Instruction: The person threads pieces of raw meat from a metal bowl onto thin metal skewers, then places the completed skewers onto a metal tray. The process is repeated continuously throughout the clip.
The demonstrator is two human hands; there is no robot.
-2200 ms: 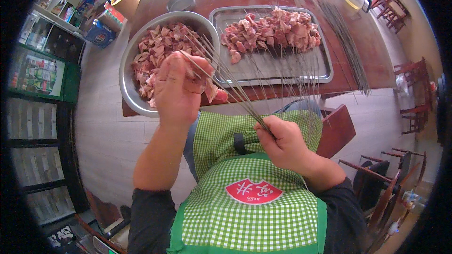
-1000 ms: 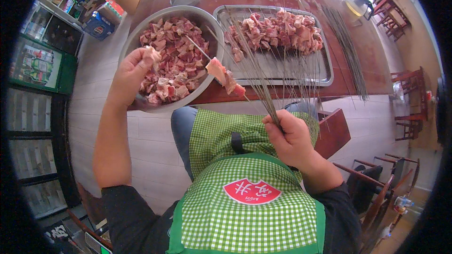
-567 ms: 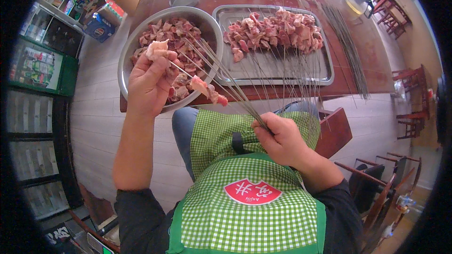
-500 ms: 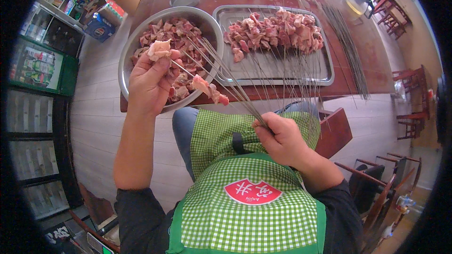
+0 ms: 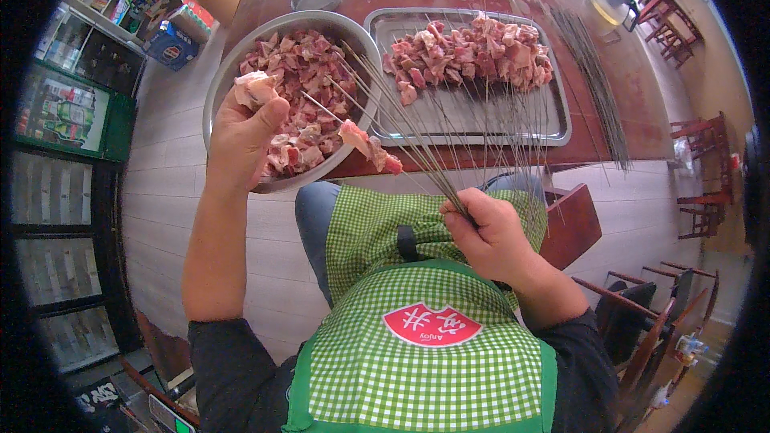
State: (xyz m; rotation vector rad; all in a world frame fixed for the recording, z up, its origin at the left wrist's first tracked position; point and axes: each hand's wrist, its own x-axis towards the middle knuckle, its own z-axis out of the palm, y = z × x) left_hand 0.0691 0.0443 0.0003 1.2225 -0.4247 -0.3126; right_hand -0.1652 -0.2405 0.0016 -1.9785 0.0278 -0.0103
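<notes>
Left hand: fingers and thumb pinched on a pale meat piece, held above the left side of the steel bowl. Bowl sits at the near left corner of the table, cut meat chunks inside. Right hand: closed around the butt ends of a skewer bundle, in front of the near edge; bundle fans away and to the left. One loaded skewer stands apart from the fan, threaded meat partway along it, near edge behind. Key relation: its long axis runs from the right fist away-left over the bowl; bare tip lies to the right of the left hand, near but apart from the pinched piece. Left hand is the nearer to that tip; right hand is well back at the other end. Right of bowl, along near edge: metal tray with heaped skewered meat. Loose skewers lie toward the right edge, their ends past the near edge.
</notes>
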